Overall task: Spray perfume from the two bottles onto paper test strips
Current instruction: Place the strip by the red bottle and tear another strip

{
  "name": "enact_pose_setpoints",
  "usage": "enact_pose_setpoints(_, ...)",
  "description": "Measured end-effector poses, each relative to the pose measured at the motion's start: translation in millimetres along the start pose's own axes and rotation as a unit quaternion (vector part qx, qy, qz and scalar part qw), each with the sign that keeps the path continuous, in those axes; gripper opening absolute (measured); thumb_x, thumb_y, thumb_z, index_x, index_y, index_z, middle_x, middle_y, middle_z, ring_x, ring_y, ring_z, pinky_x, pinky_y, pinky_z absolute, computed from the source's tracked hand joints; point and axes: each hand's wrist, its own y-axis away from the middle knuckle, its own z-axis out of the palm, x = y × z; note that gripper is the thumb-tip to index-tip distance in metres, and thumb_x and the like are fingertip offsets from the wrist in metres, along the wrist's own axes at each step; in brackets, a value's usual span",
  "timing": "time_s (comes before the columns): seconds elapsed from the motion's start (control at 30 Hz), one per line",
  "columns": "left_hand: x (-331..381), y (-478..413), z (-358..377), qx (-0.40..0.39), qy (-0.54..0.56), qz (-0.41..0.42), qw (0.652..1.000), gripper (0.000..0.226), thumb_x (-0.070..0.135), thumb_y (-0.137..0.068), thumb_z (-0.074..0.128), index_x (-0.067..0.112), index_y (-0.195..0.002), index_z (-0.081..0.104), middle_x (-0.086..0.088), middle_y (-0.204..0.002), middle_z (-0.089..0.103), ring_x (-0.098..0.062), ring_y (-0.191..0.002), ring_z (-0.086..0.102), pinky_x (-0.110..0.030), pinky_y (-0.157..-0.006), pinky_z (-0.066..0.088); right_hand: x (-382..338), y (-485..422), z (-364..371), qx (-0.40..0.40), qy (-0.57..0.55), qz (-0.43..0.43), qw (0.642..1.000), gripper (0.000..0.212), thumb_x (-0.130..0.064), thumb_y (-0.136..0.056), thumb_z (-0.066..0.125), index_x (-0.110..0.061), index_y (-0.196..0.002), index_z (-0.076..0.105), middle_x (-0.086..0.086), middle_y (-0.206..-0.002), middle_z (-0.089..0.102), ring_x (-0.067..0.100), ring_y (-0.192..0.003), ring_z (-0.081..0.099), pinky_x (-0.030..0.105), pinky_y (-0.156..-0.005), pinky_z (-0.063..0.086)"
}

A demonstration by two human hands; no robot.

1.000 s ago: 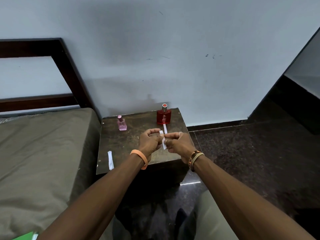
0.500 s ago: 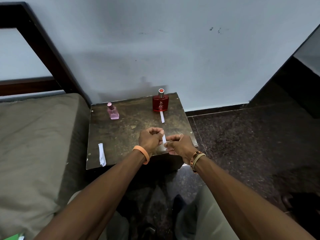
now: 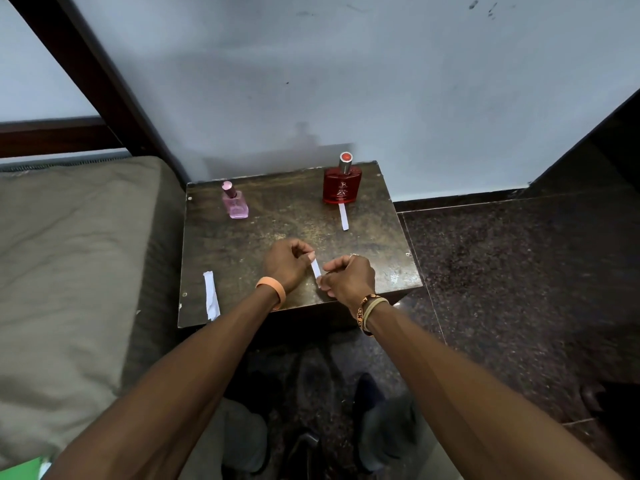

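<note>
Left hand (image 3: 287, 263) and right hand (image 3: 348, 278) pinch paper strip (image 3: 316, 269) above table (image 3: 277, 220); pink bottle (image 3: 235, 202), red bottle (image 3: 342, 183) upright behind.

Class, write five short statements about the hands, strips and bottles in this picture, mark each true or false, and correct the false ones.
1. The left hand and right hand pinch one paper strip between them. True.
2. A second strip lies on the table in front of the red bottle. True.
3. The red bottle stands at the table's back left. False: it stands at the back right.
4. The pink bottle stands upright. True.
5. One hand grips the pink bottle. False: neither hand touches a bottle.
</note>
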Motion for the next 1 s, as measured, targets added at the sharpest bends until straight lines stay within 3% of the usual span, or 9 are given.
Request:
enact_pose_setpoints(0.1,-5,-8,-2,-0.007,-0.034,0.003,0.999,0.002,0.017,-0.084,0.073,0.017,-0.087,0.073,0.001,-0.083,0.071,-0.017,-0.081,0.065,-0.031,-0.075,0.052,-2,-8,11,0.011,0.029,-0.005,1.000,0.022,-0.003,-0.062,0.082,-0.016,-0.068,0.066,0.003,-0.066,0.073,0.021,-0.063,0.071,0.036,-0.066,0.061)
enact_pose_setpoints(0.2,-8,-11,1,-0.004,-0.068,0.015,0.998,0.004,0.020,-0.085,0.073,0.018,-0.087,0.074,0.007,-0.077,0.066,-0.012,-0.075,0.062,-0.024,-0.066,0.043,1,-13,18,0.016,0.047,-0.003,0.999,0.021,-0.003,-0.060,0.081,-0.016,-0.063,0.066,-0.001,-0.058,0.071,0.017,-0.058,0.071,0.037,-0.064,0.062)
enact_pose_setpoints(0.5,-11,-10,6,0.016,-0.084,0.027,0.996,0.006,0.021,-0.085,0.072,0.020,-0.090,0.070,0.015,-0.069,0.061,-0.009,-0.072,0.061,-0.021,-0.062,0.042,7,-21,26,0.019,0.063,-0.006,0.998,0.018,-0.010,-0.054,0.083,-0.017,-0.059,0.066,-0.007,-0.051,0.068,0.012,-0.052,0.069,0.030,-0.055,0.059)
enact_pose_setpoints(0.6,-12,-10,5,0.017,-0.074,0.012,0.997,0.021,0.023,-0.084,0.073,0.018,-0.104,0.067,0.013,-0.074,0.063,-0.011,-0.079,0.063,-0.026,-0.072,0.048,7,-20,28,0.034,0.087,-0.019,0.995,0.020,-0.015,-0.054,0.085,-0.018,-0.056,0.066,-0.011,-0.050,0.066,0.006,-0.052,0.065,0.023,-0.052,0.053)
enact_pose_setpoints(0.8,-9,-3,-9,0.012,-0.042,0.000,0.999,0.024,0.020,-0.083,0.072,0.015,-0.106,0.064,0.004,-0.077,0.066,-0.017,-0.082,0.065,-0.038,-0.083,0.054,5,-16,19,0.016,0.023,0.003,1.000,0.016,-0.015,-0.066,0.083,-0.017,-0.064,0.067,0.000,-0.065,0.072,0.016,-0.059,0.066,0.032,-0.062,0.058)
enact_pose_setpoints(1.0,5,5,-53,0.085,-0.016,0.034,0.996,0.017,0.018,-0.086,0.071,0.013,-0.102,0.068,0.004,-0.080,0.065,-0.012,-0.077,0.062,-0.028,-0.078,0.052,-14,-3,6,0.046,-0.057,-0.004,0.997,0.012,-0.013,-0.076,0.078,-0.017,-0.077,0.068,0.008,-0.083,0.075,0.020,-0.070,0.068,0.040,-0.074,0.061)
